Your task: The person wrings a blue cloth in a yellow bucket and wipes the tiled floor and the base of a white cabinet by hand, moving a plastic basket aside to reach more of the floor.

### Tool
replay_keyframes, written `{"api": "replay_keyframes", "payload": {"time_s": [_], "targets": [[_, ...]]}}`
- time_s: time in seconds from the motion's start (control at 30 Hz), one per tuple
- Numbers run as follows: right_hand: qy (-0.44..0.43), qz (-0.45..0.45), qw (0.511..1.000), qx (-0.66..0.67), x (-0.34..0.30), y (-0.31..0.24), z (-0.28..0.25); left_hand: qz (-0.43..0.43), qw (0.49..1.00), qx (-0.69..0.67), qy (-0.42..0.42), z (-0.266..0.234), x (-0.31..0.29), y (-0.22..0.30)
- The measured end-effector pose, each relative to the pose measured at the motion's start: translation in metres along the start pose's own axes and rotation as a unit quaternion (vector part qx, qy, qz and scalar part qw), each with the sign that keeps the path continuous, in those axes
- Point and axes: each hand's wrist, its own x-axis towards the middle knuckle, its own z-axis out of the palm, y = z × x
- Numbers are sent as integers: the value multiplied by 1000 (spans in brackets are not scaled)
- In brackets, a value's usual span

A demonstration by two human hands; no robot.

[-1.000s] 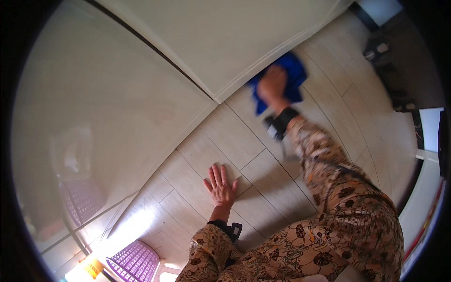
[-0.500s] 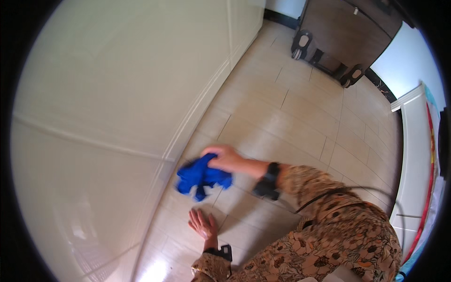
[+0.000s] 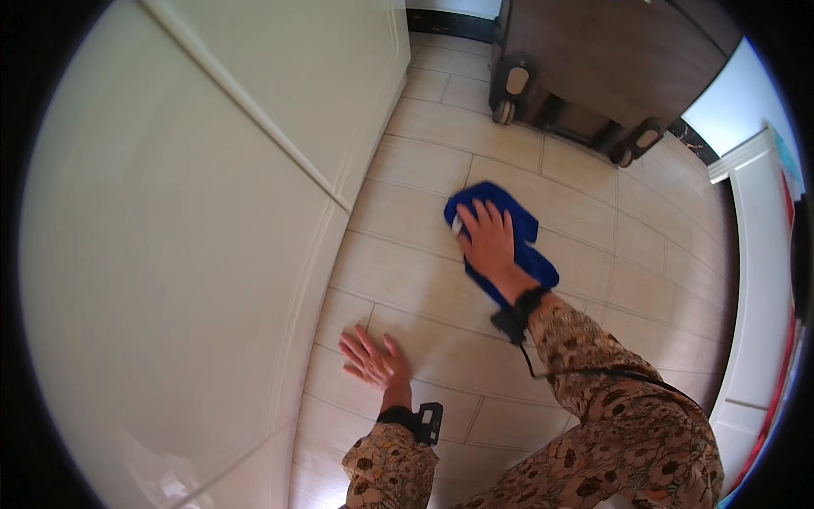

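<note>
A blue cloth (image 3: 519,209) lies spread in loose folds on the tiled floor (image 3: 407,280). My right hand (image 3: 489,242) rests flat on top of it, palm down with fingers stretched out and apart. Beside its index finger a small white patch shows, too small to name. Nearer and to the left, my left hand (image 3: 373,360) leans on the bare tiles with fingers spread, holding nothing. Each wrist carries a black strap with a small device; a black cable runs from the right one along the patterned sleeve (image 3: 606,365).
A glossy cream cabinet front (image 3: 195,220) rises along the left. At the far end stands a brown suitcase (image 3: 593,76) on dark wheels, close to the wall. White furniture (image 3: 753,280) with red and light-blue fabric borders the right side.
My right hand has moved far and to the right with the cloth, from a bunched grip to lying flat on it. My left hand stays on the floor. The view has shifted.
</note>
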Motion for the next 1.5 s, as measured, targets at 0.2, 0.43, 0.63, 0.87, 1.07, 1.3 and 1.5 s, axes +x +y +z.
{"api": "replay_keyframes", "payload": {"time_s": [0.2,0.43,0.63,0.87,1.07,1.3,1.5], "targets": [[129,72,985,88,195,53,83,-6,999,32,-19,5,-1,-2],[-112,197,952,205,312,30,88,6,999,32,-38,2,4,-12],[-112,13,994,-8,250,-15,82,29,999,21,-11,10,0,-3],[-92,-277,934,204,37,-124,30,-4,1000,4,-15,-5,2,-4],[-9,-181,970,165,65,-71,43,-15,997,-21,-69,-20,21,22],[8,-98,995,-4,130,-58,57,159,977,-140,-4,-43,29,5],[72,37,993,87,105,-95,40,209,962,-152,-86,-51,-130,-160]]}}
